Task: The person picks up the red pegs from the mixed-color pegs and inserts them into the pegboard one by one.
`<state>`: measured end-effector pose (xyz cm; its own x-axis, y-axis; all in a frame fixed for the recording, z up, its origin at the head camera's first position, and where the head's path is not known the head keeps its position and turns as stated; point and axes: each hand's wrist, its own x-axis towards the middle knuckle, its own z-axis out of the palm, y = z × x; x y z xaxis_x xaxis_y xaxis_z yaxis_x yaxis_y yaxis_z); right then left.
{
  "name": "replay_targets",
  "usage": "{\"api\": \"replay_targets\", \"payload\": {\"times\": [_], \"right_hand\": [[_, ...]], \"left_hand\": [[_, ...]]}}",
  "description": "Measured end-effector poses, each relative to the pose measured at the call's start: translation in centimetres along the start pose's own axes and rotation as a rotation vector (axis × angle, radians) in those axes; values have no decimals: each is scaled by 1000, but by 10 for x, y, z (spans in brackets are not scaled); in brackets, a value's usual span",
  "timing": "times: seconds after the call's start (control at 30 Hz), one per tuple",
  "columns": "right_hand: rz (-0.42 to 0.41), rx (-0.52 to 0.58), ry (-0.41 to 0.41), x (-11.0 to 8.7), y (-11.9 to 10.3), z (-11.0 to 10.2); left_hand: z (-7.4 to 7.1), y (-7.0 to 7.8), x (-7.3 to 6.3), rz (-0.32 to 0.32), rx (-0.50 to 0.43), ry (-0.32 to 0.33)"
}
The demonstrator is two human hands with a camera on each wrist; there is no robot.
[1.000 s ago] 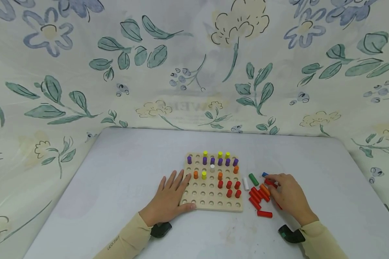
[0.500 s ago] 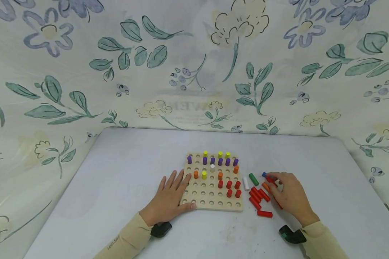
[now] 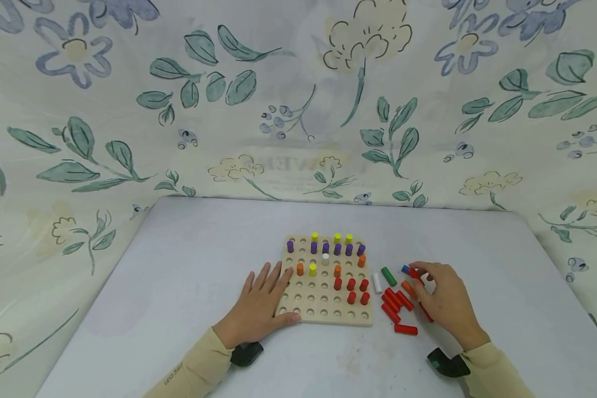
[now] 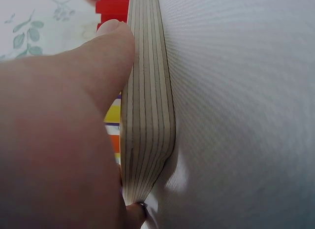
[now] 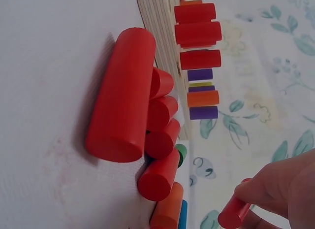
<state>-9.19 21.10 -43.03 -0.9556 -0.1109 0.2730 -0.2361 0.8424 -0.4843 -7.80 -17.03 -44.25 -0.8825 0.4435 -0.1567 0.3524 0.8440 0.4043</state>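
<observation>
A square wooden pegboard (image 3: pixel 303 305) lies on the table, with purple, yellow, orange, red and white pegs standing in some of its holes. My left hand (image 3: pixel 258 310) rests on its left side, fingers spread; in the left wrist view the thumb (image 4: pixel 110 56) lies over the layered board edge (image 4: pixel 147 86). Right of the board, my right hand (image 3: pixel 446 301) pinches a red peg (image 5: pixel 234 212) between thumb and finger. Under and beside that hand are a blue peg (image 3: pixel 405 269), an orange peg (image 3: pixel 409 289) and a red peg (image 3: pixel 426 313) partly hidden by it.
Several red pegs (image 3: pixel 391 300) lie in a loose cluster right of the board, with one red peg (image 3: pixel 406 330) apart in front. A green peg (image 3: pixel 389 276) and a white peg (image 3: pixel 377 283) lie by the board's right edge. Floral cloth (image 3: pixel 298 110) rises behind the table.
The right fingers have drawn together on the red peg, and it has turned slightly between them. More of the blue peg shows and the orange peg has shifted. The left hand stays put.
</observation>
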Motion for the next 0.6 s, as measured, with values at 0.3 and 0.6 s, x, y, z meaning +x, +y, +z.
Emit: {"api": "replay_targets", "payload": {"times": [0.3, 0.6], "right_hand": [[-48, 13, 69, -2, -3, 3], [-31, 46, 89, -4, -8, 4]], "left_hand": [[1, -1, 0, 0, -4, 7], [0, 0, 0, 2, -11, 8]]}}
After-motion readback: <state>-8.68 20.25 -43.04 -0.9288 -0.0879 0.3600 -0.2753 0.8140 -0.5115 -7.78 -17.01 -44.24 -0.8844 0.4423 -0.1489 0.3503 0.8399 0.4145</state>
